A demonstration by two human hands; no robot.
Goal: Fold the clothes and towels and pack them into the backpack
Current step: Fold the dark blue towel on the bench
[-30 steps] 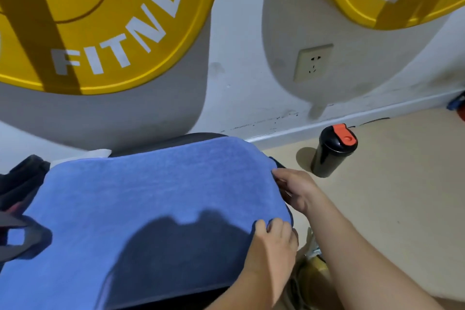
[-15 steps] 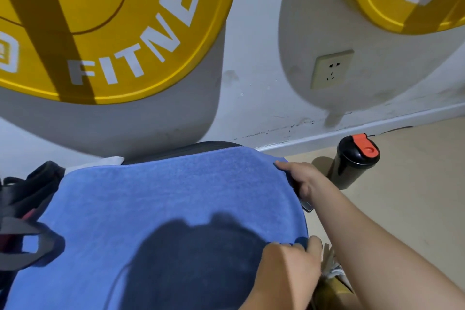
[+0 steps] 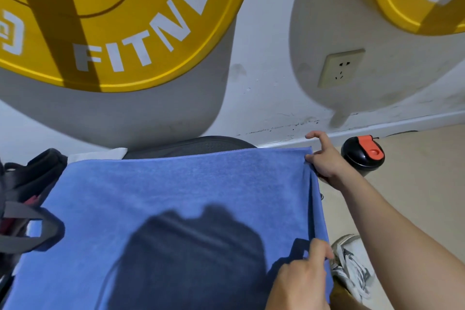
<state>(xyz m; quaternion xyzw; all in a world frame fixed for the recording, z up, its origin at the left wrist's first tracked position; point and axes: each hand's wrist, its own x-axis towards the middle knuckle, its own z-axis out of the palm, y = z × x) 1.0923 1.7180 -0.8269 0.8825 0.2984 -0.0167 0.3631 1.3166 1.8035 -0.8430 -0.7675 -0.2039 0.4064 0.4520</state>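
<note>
A blue towel [image 3: 161, 199] lies spread flat over a dark padded surface [image 3: 191, 146] and fills most of the view. My right hand [image 3: 324, 161] pinches its far right corner, index finger raised. My left hand [image 3: 302, 277] grips the near right corner, fingers curled over the edge. A dark backpack [image 3: 27, 184] with grey straps sits at the left edge, partly cut off. A bit of white cloth [image 3: 98, 155] peeks out beyond the towel's far left corner.
A black shaker bottle [image 3: 362, 156] with an orange lid stands on the beige floor, just right of my right hand. A white sneaker [image 3: 349, 267] lies on the floor by my left hand. The wall with yellow fitness discs and a socket [image 3: 341, 68] is close behind.
Both hands have drawn the towel's right edge outward, so that edge now lies straight. My right hand lifted the far corner slightly and raised its index finger. The camera moved closer and tilted.
</note>
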